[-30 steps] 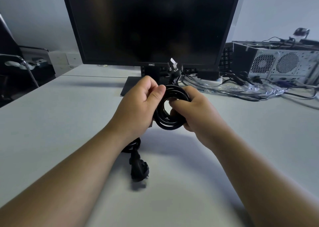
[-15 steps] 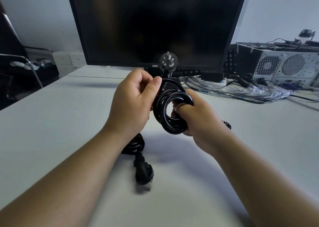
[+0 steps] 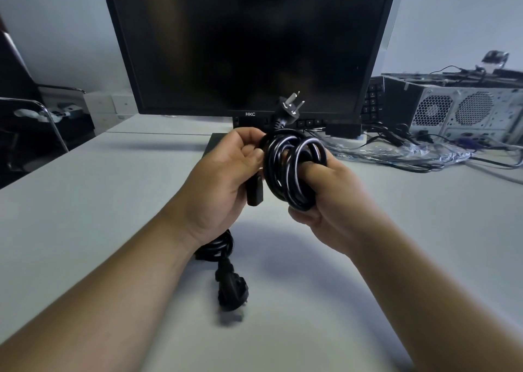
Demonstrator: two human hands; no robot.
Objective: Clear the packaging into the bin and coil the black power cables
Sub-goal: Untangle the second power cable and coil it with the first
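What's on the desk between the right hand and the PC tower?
Head view shows clear plastic packaging and loose black cables there.

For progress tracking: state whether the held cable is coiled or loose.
Coiled: the black cable forms several loops gripped by the right hand; its plug sticks up.

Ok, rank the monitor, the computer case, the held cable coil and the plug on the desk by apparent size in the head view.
monitor
computer case
held cable coil
plug on the desk
The coil is nearer the camera, so real sizes stay unsure.
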